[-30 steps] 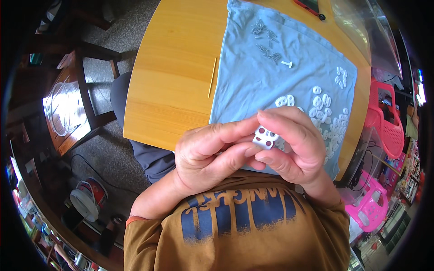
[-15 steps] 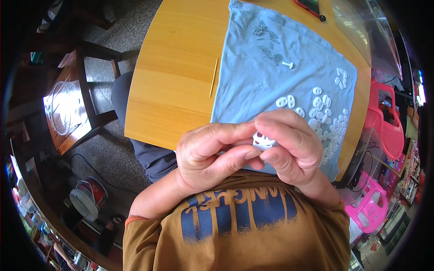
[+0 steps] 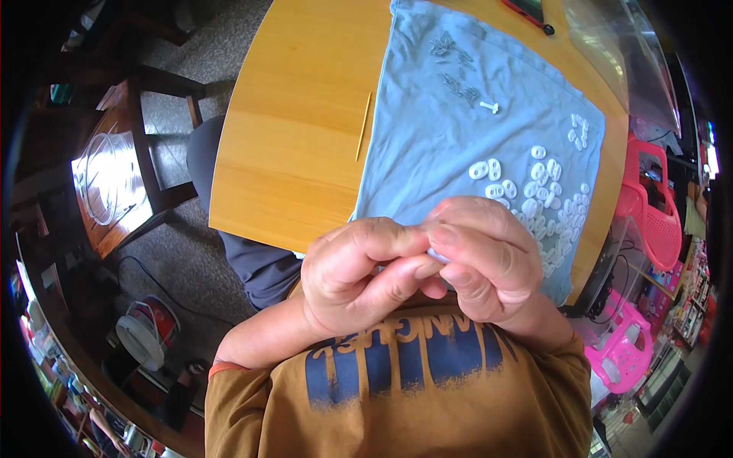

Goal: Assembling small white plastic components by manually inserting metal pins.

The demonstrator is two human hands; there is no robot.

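White plastic part now nearly hidden, left hand, right hand closed tighter

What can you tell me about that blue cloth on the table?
The blue cloth looks like soft, thin fabric, spread flat with faint creases over the right part of the round wooden table. Many small white plastic pieces lie on it, with small grey metal bits near its far end. Its near edge runs under the hands.

A round wooden table carries a light blue cloth and a thin wooden stick. A pink plastic chair stands beside it, a dark wooden stool opposite.
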